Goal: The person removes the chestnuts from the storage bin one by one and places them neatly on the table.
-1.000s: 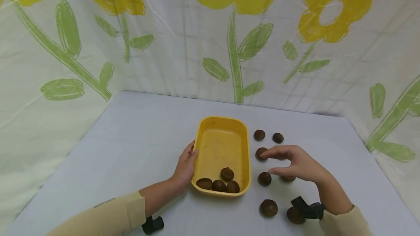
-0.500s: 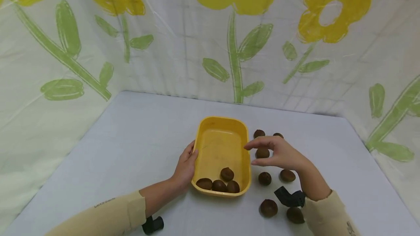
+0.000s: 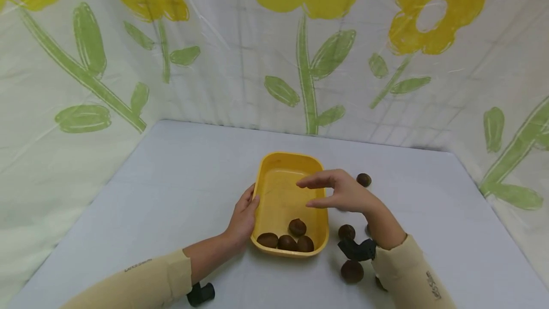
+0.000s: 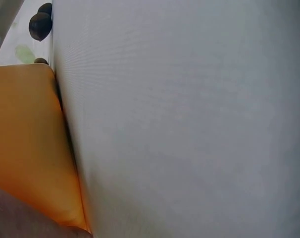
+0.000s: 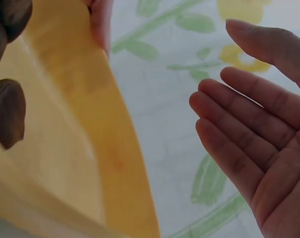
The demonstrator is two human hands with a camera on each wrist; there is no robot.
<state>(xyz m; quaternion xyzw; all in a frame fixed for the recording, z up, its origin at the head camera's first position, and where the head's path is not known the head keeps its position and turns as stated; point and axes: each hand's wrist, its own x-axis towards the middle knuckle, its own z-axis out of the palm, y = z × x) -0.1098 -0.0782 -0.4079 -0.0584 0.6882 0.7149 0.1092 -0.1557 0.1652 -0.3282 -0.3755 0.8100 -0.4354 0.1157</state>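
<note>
A yellow plastic tray (image 3: 262, 170) with rounded corners sits on the table, several brown chestnuts (image 3: 297, 227) gathered at its near end. My left hand (image 3: 242, 218) grips the tray's left side, thumb at the rim. In the left wrist view, the tray's orange-looking outer wall (image 4: 31, 139) fills the left edge. Over the tray's right rim hovers my right hand (image 3: 343, 192), thumb and fingers spread apart with nothing between them. Its palm and fairly straight fingers show in the right wrist view, beside the tray wall (image 5: 123, 148).
Right of the tray, several loose chestnuts (image 3: 352, 271) lie on the white table (image 3: 184, 180), some partly hidden beneath my right arm. One chestnut (image 3: 364, 180) lies farther back. A flower-painted curtain (image 3: 223, 61) hangs behind. Black wrist mounts (image 3: 357, 250) project from both sleeves.
My right hand has moved left from above the loose chestnuts to over the tray, its fingers still apart. The left hand and tray have stayed put, and the chestnuts inside look unchanged.
</note>
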